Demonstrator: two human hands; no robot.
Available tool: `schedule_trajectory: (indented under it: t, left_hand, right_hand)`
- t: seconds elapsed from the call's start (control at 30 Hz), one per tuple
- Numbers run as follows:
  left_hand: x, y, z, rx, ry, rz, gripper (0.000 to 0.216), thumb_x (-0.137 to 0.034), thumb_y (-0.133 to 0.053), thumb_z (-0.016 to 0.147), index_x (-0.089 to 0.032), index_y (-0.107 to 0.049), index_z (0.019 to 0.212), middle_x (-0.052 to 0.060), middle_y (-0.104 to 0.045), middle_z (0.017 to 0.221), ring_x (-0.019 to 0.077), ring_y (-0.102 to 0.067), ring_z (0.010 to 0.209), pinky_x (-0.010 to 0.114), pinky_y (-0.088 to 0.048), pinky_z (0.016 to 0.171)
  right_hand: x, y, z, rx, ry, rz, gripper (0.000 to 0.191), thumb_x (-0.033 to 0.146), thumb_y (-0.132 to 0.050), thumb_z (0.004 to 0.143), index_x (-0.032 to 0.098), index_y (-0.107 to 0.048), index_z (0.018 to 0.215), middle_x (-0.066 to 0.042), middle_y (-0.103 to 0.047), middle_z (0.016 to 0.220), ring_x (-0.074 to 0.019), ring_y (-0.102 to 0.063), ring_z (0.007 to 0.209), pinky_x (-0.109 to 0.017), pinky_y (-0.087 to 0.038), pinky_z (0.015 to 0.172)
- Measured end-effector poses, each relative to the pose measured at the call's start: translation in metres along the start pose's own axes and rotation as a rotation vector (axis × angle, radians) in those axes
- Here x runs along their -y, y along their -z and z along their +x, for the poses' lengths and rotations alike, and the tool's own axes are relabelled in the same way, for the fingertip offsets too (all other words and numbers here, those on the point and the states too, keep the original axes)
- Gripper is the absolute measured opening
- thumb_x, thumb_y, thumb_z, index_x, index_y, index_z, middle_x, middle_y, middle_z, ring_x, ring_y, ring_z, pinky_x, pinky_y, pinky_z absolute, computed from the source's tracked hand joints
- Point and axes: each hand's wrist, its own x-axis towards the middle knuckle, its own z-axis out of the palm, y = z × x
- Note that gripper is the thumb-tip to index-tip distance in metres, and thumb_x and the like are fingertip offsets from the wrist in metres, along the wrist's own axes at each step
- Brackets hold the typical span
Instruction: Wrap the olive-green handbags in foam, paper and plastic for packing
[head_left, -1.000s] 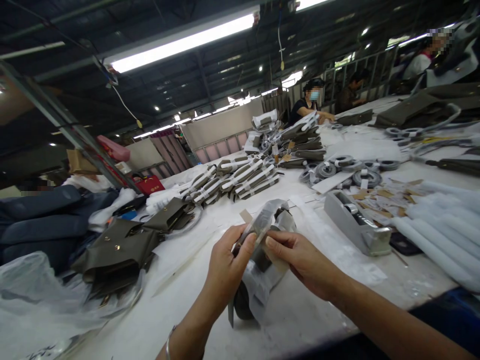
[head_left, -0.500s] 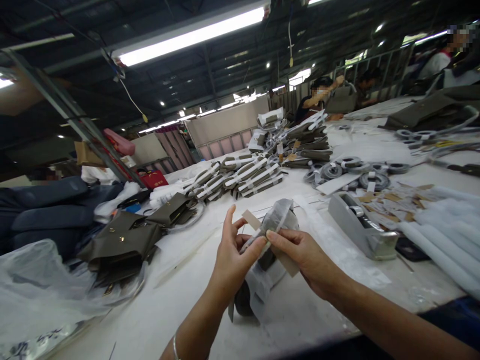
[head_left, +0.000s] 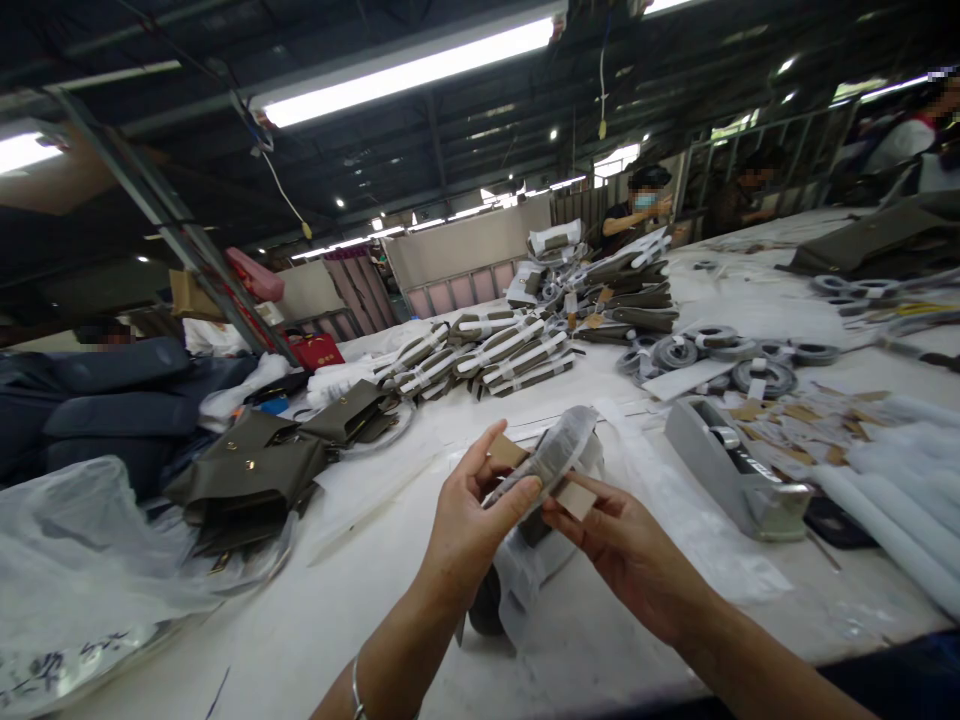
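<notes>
My left hand (head_left: 469,525) pinches a grey strap wrapped in clear film (head_left: 551,455), thumb on top and fingers behind it. A brown card strip (head_left: 510,452) shows behind the left fingers. My right hand (head_left: 622,545) is just right of it, fingertips closed on a second piece of brown card (head_left: 576,497) under the wrapped strap. Below both hands a dark piece in white wrapping (head_left: 517,575) lies on the white table (head_left: 375,610).
A grey tape dispenser (head_left: 731,470) stands to the right, white foam rolls (head_left: 900,480) beyond it. Olive bags (head_left: 251,480) lie at left beside crumpled plastic (head_left: 82,560). Bundled straps (head_left: 495,355) and coiled rolls (head_left: 712,350) fill the far table. Other people work at the far end.
My left fingers have closed round the wrapped strap with the thumb on top. My right hand has slid lower and right along the card. The view has shifted slightly.
</notes>
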Motion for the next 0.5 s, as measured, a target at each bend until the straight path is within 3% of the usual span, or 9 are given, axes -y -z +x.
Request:
schedule_trajectory:
  t: [0.07, 0.17, 0.33, 0.5]
  left_hand:
    - [0.0, -0.002, 0.0, 0.01, -0.064, 0.085, 0.045, -0.036, -0.077, 0.081, -0.02, -0.065, 0.121, 0.007, -0.07, 0.113, 0.0253, -0.063, 0.109, 0.033, -0.047, 0.098]
    - [-0.003, -0.006, -0.001, 0.012, -0.158, 0.194, 0.024, -0.032, -0.073, 0.084, -0.02, -0.071, 0.105, 0.005, -0.071, 0.108, 0.023, -0.065, 0.105, 0.031, -0.048, 0.096]
    - [-0.007, -0.008, -0.004, -0.017, -0.19, 0.3, 0.022, -0.025, -0.07, 0.085, -0.024, -0.071, 0.106, 0.001, -0.072, 0.106, 0.0204, -0.065, 0.103, 0.029, -0.049, 0.093]
    - [-0.011, -0.007, -0.009, -0.02, -0.196, 0.358, 0.02, -0.027, -0.066, 0.087, -0.026, -0.073, 0.106, 0.001, -0.072, 0.108, 0.0204, -0.066, 0.104, 0.029, -0.049, 0.094]
  right_hand:
    - [-0.002, -0.004, -0.001, -0.029, 0.038, -0.05, 0.037, 0.035, -0.076, 0.083, 0.022, -0.071, 0.117, -0.007, -0.069, 0.113, -0.0213, -0.059, 0.106, -0.036, -0.043, 0.104]
    - [-0.006, -0.008, 0.0, -0.121, 0.082, -0.104, 0.034, 0.037, -0.078, 0.082, 0.02, -0.072, 0.11, -0.006, -0.069, 0.105, -0.0204, -0.058, 0.099, -0.032, -0.045, 0.093]
    - [-0.011, -0.009, 0.004, -0.223, 0.124, -0.136, 0.027, 0.039, -0.081, 0.078, 0.018, -0.072, 0.092, -0.001, -0.063, 0.082, -0.0115, -0.049, 0.073, -0.022, -0.041, 0.067]
    - [-0.01, -0.011, 0.006, -0.215, 0.102, -0.157, 0.032, 0.042, -0.081, 0.078, 0.017, -0.069, 0.095, 0.001, -0.059, 0.08, -0.0095, -0.044, 0.067, -0.021, -0.039, 0.06]
